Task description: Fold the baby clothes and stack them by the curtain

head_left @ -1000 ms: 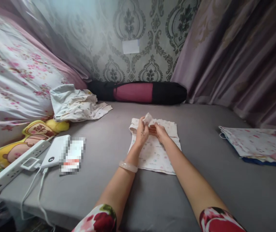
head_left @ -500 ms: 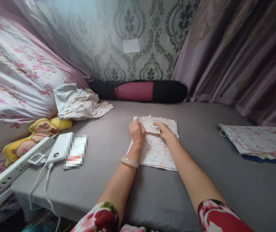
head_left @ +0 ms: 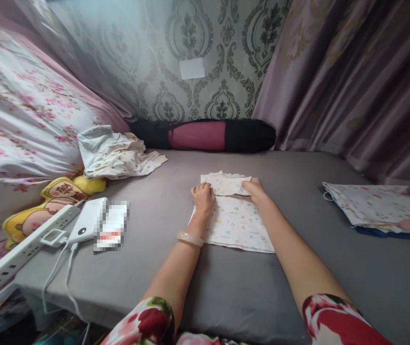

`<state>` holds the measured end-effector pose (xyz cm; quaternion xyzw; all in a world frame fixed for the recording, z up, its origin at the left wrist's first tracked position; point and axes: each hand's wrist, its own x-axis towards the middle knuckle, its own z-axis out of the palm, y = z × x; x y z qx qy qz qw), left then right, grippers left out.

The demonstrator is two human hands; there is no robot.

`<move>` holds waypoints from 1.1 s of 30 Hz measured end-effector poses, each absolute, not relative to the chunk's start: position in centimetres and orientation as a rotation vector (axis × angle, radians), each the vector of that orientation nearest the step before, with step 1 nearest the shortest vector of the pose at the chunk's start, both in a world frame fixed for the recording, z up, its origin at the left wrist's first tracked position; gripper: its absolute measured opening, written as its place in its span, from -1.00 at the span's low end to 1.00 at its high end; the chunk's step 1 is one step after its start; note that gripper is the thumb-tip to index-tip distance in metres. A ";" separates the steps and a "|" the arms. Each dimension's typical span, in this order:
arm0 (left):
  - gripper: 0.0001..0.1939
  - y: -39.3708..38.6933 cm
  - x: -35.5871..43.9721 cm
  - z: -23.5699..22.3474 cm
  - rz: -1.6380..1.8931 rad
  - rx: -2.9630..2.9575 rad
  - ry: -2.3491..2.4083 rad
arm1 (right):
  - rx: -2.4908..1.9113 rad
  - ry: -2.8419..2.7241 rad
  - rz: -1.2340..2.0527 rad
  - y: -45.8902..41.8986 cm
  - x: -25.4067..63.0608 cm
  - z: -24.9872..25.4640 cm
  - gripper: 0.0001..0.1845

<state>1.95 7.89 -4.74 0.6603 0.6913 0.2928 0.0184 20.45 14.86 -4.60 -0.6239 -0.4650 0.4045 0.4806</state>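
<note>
A white garment (head_left: 237, 225) with a small coloured print lies on the grey bed sheet in front of me. Its far part is doubled over into a narrow band, and a ruffled edge shows behind that. My left hand (head_left: 203, 196), with a pale bangle at the wrist, is closed on the left end of the band. At the band's right end my right hand (head_left: 257, 190) pinches the cloth, thumb on top. The fingers beneath the cloth are partly hidden.
A crumpled pale garment (head_left: 114, 155) lies at the back left; folded printed clothes (head_left: 377, 203) lie to the right. A black and pink roll (head_left: 197, 135) rests against the wall. On the left are a power strip (head_left: 21, 251), a white power bank (head_left: 88, 220), cables and a yellow plush (head_left: 25, 220).
My right hand has moved right to the end of the folded band, which now lies straighter and wider. My left hand has come slightly nearer and lower.
</note>
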 end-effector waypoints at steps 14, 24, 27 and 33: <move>-0.64 7.7 2.5 -5.4 0.713 2.198 2.094 | -1.825 -1.422 0.567 14.0 22.3 -4.0 -0.63; -0.60 8.5 3.9 -3.6 0.607 2.258 2.009 | -1.770 -2.055 0.074 10.8 18.2 -2.5 -0.54; -0.60 9.2 4.4 -3.5 0.557 2.291 1.955 | -1.637 -2.287 0.146 10.7 16.9 -3.0 -0.51; -0.59 10.4 3.8 -5.0 0.544 2.323 1.949 | -1.603 -2.388 0.248 10.5 16.3 -4.6 -0.46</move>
